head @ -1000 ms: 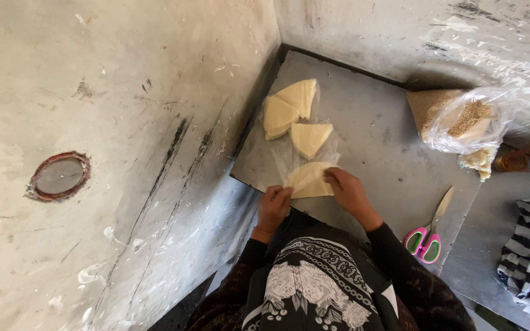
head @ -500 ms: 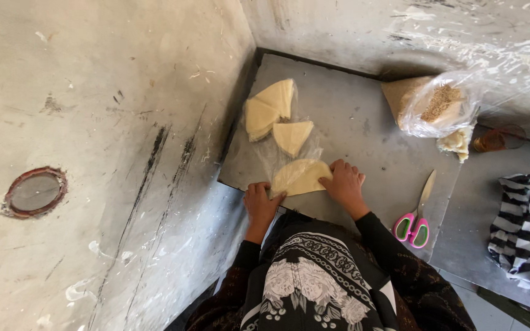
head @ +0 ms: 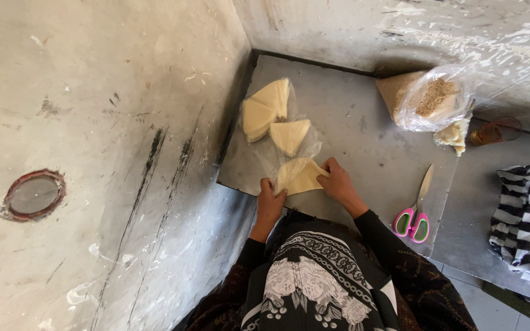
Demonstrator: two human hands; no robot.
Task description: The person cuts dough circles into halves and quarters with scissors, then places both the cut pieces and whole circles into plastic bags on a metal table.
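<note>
Grey slab (head: pixel 363 141) | plastic bag (head: pixel 427 98): grain | both hands (head: pixel 271 202) (head: pixel 338 181) holding dough wedge (head: pixel 302 176)

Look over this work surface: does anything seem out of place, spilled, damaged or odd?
Nothing looks spilled or broken. Both hands, left hand and right hand, rest on a pale folded dough piece. The pink-handled scissors lie near the slab's front edge. The wall is scuffed and stained.

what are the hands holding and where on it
Both hold one pale folded dough triangle flat on the grey slab: left hand at its left corner, right hand at its right edge.
</note>
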